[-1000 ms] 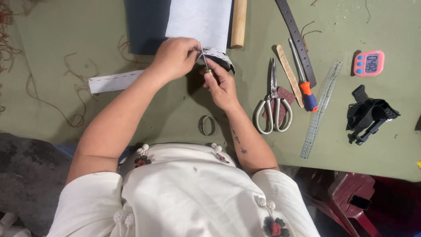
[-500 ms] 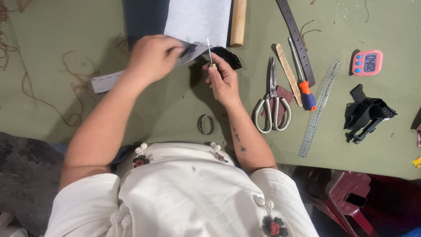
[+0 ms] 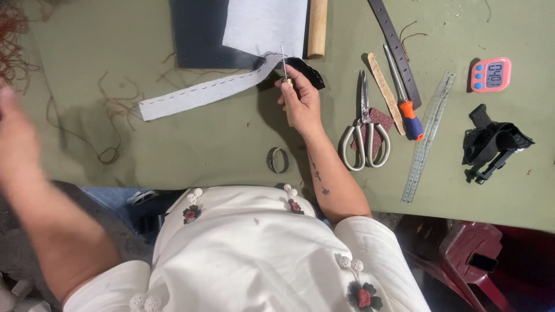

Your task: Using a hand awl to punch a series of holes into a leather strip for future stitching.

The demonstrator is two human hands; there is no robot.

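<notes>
Step in hand: it looks like a pause in the stitching work; the right hand [image 3: 300, 101] holds an awl [image 3: 284, 65] upright over the end of the strap.
Right hand fingers: closed around the awl's pale handle, thumb side toward the far edge.
Left hand [image 3: 17, 136]: blurred at the left border, away from the work; I cannot tell if its fingers are open or closed, and I see nothing in it.
Strap [image 3: 202, 92]: a long light grey strip with a row of stitch marks, lying flat on the green counter [image 3: 173, 150].
Strap place: left of the right hand; its right end meets a dark leather piece [image 3: 306, 70] just beside the awl.
Strap axis: runs left to right, the left end nearer, the right end rising toward the far side.
Awl direction: thin metal point toward the far edge, handle toward the person.
Next move, my judgement: it calls for the free hand to come to the strap and hold it flat, so the point can meet the marked line exactly.
Nearby: scissors [image 3: 363, 130] and a ruler [image 3: 428, 136] to the right, a small metal ring [image 3: 278, 160] near the body.
</notes>
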